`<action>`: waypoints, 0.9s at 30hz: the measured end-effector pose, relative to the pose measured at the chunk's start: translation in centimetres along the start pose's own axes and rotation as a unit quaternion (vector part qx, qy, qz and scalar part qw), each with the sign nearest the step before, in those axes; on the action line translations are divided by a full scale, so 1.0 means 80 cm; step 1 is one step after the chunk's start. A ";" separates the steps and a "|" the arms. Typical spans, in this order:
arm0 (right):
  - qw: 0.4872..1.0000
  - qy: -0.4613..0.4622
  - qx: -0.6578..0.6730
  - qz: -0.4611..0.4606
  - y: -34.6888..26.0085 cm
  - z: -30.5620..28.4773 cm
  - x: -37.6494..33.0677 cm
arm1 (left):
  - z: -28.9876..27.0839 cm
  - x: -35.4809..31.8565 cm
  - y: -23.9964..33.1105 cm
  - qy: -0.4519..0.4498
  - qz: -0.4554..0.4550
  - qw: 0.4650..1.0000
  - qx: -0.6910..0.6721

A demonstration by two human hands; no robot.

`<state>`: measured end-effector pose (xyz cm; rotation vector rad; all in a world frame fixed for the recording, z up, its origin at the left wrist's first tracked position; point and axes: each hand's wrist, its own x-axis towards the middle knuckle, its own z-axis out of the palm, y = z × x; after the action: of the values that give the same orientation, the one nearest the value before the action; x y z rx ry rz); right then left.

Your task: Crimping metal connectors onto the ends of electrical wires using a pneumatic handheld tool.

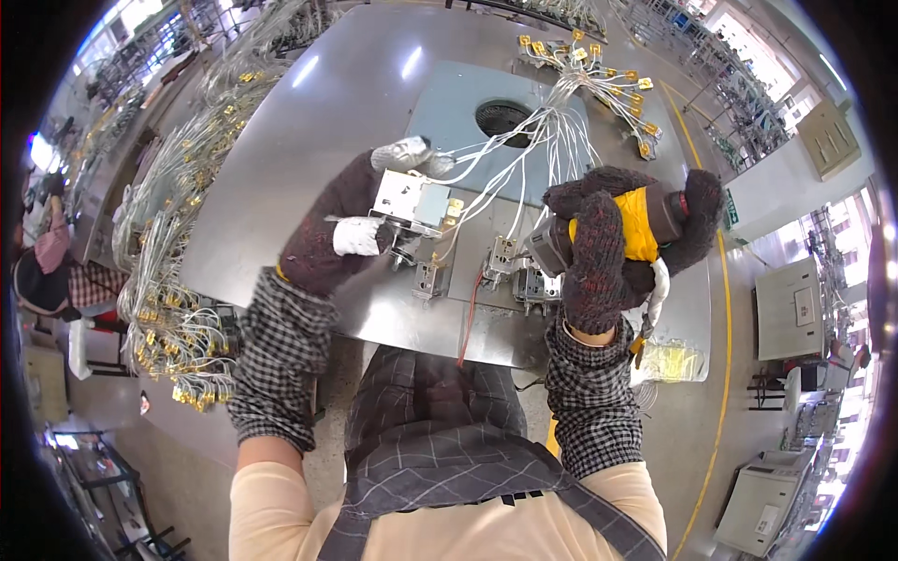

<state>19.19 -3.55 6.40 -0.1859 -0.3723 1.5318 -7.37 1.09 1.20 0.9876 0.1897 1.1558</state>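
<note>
At a grey metal worktop (309, 168) the person stands with both hands in dark knitted gloves with pale fingertips. The left hand (346, 224) is closed around a small silver-grey metal box unit (412, 201), holding it up just above the worktop with thumb below and fingers over its top edge; white wires run from this unit up and to the right. The right hand (599, 252) is wrapped fully around a yellow-and-black power screwdriver (645, 224), its grey nose pointing left and down toward a row of small metal fixtures (510, 271) that stand on the near edge of the worktop. The white wire bundle (552, 131) fans out to many yellow-tagged terminals (599, 79) lying near the far right of the worktop, beside a blue-grey plate with a round vent hole (503, 117). By the look of it the assembly is in mid-course: the unit is wired and in hand, the screwdriver is near the fixtures but I cannot tell whether its tip touches a screw, and the fixtures between the hands appear unfilled, so fastening seems still to be done. To the left hang many more harnesses with yellow tags (178, 318), piled along a rack. A red wire (468, 318) dangles over the worktop's near edge.
</note>
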 end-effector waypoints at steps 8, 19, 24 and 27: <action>0.753 -0.096 -0.473 -0.448 0.020 0.003 0.014 | 0.016 -0.004 -0.018 -0.074 -0.009 0.921 0.382; 0.761 0.001 -0.429 -0.486 0.003 0.012 0.011 | 0.043 0.016 -0.057 -0.052 0.096 0.794 0.598; 0.691 0.034 -0.515 -0.505 0.020 0.035 0.012 | 0.054 0.021 -0.078 -0.115 0.164 0.711 0.674; 0.627 -0.051 -0.609 -0.483 0.018 0.011 0.019 | 0.054 0.021 -0.060 -0.147 0.109 0.686 0.704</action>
<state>17.55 -2.10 6.88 -0.8067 -1.3299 -0.0113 -0.85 -0.18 0.76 2.6080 0.7900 0.9018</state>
